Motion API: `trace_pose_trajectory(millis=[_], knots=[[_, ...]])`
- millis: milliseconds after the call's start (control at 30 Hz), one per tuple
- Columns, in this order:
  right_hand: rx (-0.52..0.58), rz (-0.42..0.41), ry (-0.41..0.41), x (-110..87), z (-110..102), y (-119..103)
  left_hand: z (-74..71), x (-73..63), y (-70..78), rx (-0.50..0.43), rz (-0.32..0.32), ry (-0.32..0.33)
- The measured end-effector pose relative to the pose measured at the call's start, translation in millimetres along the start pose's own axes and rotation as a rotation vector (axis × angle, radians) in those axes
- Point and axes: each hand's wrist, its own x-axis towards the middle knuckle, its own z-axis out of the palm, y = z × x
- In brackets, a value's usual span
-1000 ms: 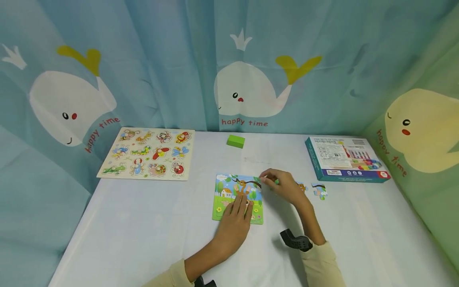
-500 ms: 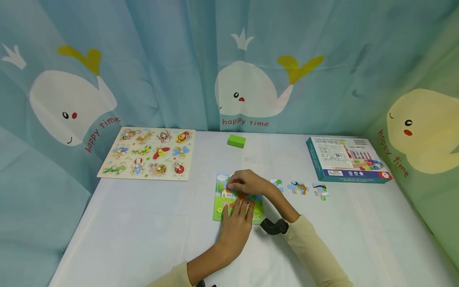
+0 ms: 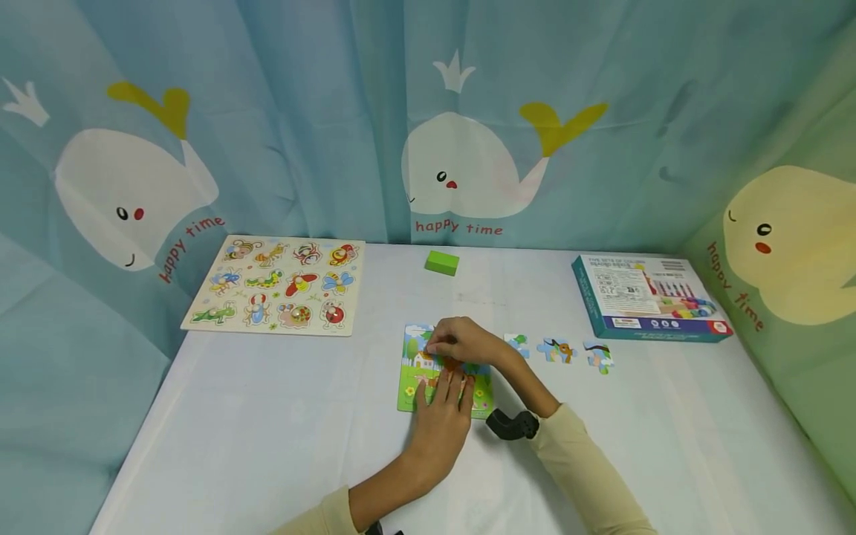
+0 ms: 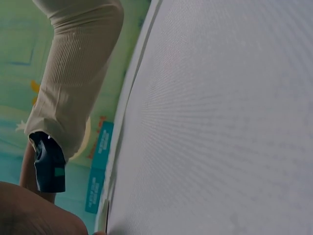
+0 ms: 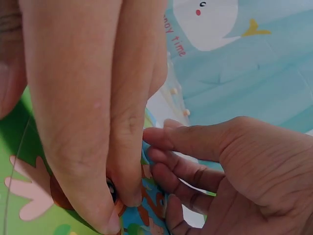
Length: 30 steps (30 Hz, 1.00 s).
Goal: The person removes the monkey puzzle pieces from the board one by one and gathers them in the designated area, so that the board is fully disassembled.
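A jigsaw puzzle with a deer, a house and green grass lies in the middle of the white table. My left hand rests on its lower half, fingers stretched out and fingertips pressing the picture. My right hand bends over the upper half, its thumb and fingers drawn together at a blue-edged puzzle piece; the grip is partly hidden. In the right wrist view, the left fingers stand close in front of the right hand. Three loose puzzle pieces lie in a row to the right.
An insect peg puzzle board lies at the back left. A green block sits at the back middle. At the back right is a teal-sided box. Whale-printed curtains stand behind the table.
My right hand has moved left from the puzzle's right edge to its upper middle, uncovering the loose pieces, and has held still there since half a second ago. My left hand stays put.
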Motion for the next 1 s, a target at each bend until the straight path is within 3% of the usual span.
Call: trace_pose_trajectory(millis=[200,633,1000], knots=[[0.005,0.042,-0.012,0.1,2.0,-5.2,-0.3,-0.1,0.7,-0.002,-0.011,0.037],[0.050,0.093,-0.007,2.1,6.8,-5.3,-0.7,-0.4,-0.2,0.008,-0.008,0.041],[0.084,0.057,-0.013,1.0,8.9,-2.6,-1.4,-0.3,-1.5,-0.005,0.006,0.013]])
